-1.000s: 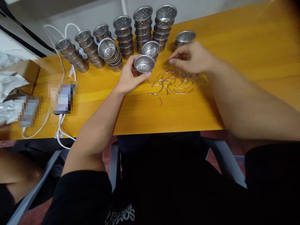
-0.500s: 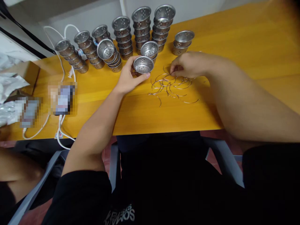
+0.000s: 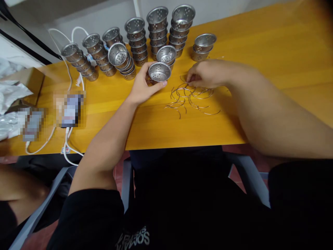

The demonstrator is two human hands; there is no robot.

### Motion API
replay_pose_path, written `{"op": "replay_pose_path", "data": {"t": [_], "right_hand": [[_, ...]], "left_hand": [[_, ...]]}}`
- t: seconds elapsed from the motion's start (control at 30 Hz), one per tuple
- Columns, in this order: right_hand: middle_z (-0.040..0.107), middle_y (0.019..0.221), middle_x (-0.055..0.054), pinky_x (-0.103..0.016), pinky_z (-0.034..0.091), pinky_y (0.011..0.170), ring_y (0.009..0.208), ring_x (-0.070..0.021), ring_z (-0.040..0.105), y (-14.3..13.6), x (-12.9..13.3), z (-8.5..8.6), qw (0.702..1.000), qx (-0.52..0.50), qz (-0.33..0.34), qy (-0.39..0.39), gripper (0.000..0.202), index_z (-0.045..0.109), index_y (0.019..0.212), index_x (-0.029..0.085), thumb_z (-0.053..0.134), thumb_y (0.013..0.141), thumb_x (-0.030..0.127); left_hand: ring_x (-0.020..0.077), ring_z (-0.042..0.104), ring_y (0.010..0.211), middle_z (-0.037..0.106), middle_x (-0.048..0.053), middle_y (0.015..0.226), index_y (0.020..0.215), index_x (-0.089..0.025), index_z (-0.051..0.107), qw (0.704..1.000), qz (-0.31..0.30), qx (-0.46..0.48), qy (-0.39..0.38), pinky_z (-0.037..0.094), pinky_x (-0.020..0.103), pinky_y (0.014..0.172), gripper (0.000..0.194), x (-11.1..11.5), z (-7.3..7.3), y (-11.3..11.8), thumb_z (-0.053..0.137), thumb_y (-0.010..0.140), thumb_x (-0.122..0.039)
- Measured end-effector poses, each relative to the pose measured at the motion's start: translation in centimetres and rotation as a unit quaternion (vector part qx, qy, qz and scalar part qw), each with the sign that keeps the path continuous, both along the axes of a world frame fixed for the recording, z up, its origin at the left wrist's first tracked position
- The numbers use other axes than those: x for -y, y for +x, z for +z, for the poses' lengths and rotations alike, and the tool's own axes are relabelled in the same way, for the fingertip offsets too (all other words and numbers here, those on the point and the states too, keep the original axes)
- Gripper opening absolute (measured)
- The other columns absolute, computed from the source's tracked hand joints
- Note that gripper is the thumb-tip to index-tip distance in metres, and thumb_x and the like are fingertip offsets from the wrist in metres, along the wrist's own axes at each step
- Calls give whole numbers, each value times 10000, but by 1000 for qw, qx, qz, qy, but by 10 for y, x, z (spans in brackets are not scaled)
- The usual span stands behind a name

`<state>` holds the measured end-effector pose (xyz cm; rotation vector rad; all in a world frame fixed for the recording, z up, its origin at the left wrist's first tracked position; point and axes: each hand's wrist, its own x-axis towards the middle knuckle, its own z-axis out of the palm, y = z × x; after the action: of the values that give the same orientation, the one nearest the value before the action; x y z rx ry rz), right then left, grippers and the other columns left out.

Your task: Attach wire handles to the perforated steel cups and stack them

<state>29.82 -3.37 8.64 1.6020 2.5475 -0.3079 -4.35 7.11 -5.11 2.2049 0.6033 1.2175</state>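
Note:
My left hand (image 3: 146, 85) is wrapped round a perforated metal cup (image 3: 159, 72), thumb at the near side of its rim and the mouth facing up. Right behind it stands another perforated cup (image 3: 166, 55) on top of a short stack. To the right, my right hand (image 3: 201, 74) is at the upper edge of a loose pile of thin curved wires (image 3: 191, 99), its thumb and forefinger pinched together on a curved wire (image 3: 183, 79). The other fingertips are partly hidden under that hand.
Several stacks of perforated cups (image 3: 136, 41) line the back of the wooden table (image 3: 273, 52). A two-cup stack (image 3: 203, 47) stands behind my right hand. A phone (image 3: 71, 111) with white cables lies at left, near a cardboard box (image 3: 33, 83). Another person's leg (image 3: 23, 184) shows lower left.
My right hand has shifted slightly left, and several wires in the pile have moved. My left hand keeps the cup in the same place.

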Motion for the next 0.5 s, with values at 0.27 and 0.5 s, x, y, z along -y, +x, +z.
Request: {"op": "replay_pose_path", "data": {"t": [0.27, 0.5], "right_hand": [[936, 1348, -216, -441, 560, 881, 1177, -397, 869, -29, 13, 4, 995, 91, -28, 19, 175, 939, 1283, 143, 803, 1188, 200], [924, 1313, -222, -447, 558, 850, 1096, -377, 852, 1, 6, 10, 997, 34, -51, 52, 201, 910, 1386, 113, 796, 1249, 205]], "left_hand": [[379, 855, 1513, 792, 136, 1645, 1708, -334, 663, 1000, 18, -8, -1, 703, 533, 1335, 1227, -3, -1, -4, 936, 860, -1179], [406, 840, 1534, 788, 139, 1630, 1729, -335, 645, 999, 35, -25, 10, 655, 594, 1397, 1241, -6, -1, -7, 944, 861, -1170]]}}
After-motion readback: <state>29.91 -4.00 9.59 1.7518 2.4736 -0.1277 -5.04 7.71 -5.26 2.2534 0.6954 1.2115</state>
